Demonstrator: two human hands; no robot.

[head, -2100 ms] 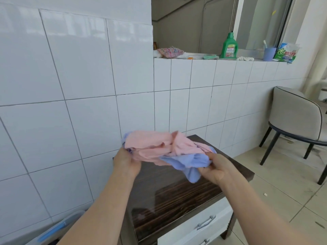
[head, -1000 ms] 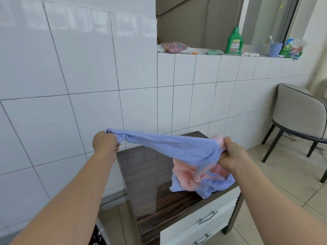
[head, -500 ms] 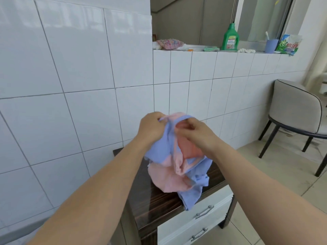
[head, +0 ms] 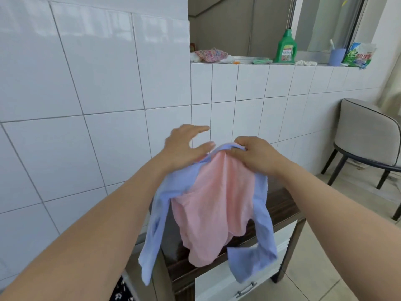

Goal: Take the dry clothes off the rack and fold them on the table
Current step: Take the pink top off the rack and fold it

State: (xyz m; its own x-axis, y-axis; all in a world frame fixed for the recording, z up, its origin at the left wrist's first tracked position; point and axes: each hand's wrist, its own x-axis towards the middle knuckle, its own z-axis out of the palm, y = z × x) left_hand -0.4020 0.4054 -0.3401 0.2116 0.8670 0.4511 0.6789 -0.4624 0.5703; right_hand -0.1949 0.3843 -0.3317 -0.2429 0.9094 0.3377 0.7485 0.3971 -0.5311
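A pink and light-blue garment (head: pixel 212 200) hangs in the air above the dark wooden table (head: pixel 284 205). My right hand (head: pixel 253 155) pinches its top edge near the collar. My left hand (head: pixel 184 146) is just left of that edge with fingers spread and straight, its heel over the blue shoulder part. Two blue sleeves dangle down on either side of the pink body. The rack is out of view.
The table has white drawers (head: pixel 245 285) below and stands against a white tiled wall. A ledge holds a green detergent bottle (head: pixel 286 47), a blue cup (head: pixel 337 57) and a bag (head: pixel 359 55). A grey chair (head: pixel 366 135) stands at the right.
The garment has been lifted and let hang open, sleeves dropping down. My left hand has released its grip and spread its fingers; my right hand keeps hold of the top edge.
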